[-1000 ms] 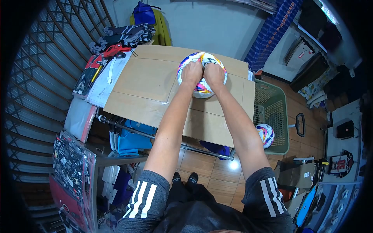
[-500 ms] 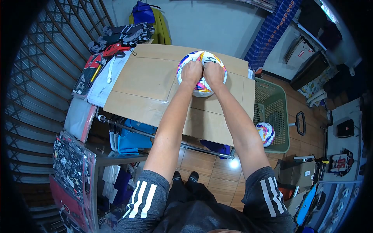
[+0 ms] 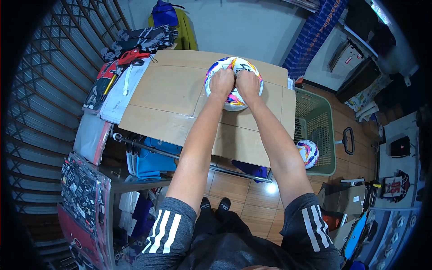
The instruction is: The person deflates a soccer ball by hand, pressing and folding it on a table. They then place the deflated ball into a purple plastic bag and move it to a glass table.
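A white soccer ball (image 3: 234, 105) with pink, yellow and purple markings sits on a flattened cardboard sheet (image 3: 166, 90). My left hand (image 3: 222, 83) and my right hand (image 3: 247, 84) are both closed into fists over the top of the ball, knuckles up and almost touching each other. A small dark spot shows in the gap between them. Whatever the fingers grip there is hidden beneath the fists. Both arms reach straight forward.
Right of the cardboard stands a green plastic basket (image 3: 333, 135) holding another similar ball (image 3: 308, 154). A metal rail (image 3: 216, 169) runs along the near side. Red-handled scissors or pliers (image 3: 133, 56) and a yellow cutter (image 3: 110, 85) lie at the left. Folded clothes (image 3: 148, 38) are piled behind.
The ball appears tipped very slightly, with a little more of its black lettering showing above my right fist. Both fists keep the same place and closed shape.
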Demonstrator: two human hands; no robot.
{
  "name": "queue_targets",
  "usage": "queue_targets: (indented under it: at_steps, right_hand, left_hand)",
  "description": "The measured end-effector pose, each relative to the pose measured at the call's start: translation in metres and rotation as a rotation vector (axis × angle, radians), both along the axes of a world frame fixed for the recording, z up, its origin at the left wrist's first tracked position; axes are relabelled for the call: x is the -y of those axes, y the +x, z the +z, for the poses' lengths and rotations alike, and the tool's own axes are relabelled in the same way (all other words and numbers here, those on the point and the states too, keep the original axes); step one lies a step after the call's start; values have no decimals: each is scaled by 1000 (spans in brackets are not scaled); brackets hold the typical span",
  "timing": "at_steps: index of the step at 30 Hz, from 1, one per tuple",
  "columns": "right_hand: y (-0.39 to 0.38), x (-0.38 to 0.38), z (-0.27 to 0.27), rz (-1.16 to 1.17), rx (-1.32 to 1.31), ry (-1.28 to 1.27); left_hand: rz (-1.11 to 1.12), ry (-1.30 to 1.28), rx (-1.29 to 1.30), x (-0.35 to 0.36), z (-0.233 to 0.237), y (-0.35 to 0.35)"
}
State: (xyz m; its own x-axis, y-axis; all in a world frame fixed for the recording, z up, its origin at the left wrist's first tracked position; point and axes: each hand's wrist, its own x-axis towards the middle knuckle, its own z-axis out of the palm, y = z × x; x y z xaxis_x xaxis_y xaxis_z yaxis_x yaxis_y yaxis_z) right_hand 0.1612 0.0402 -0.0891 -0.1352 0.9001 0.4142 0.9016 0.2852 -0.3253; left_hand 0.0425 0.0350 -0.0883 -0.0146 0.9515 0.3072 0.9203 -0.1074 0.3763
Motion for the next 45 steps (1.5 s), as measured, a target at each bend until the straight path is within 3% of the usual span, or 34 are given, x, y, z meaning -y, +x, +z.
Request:
queue_targets:
  at_steps: [45]
  right_hand:
    - [-4,9,0,-33,74,1]
  left_hand:
    - [-29,19,-33,6,-4,-2]
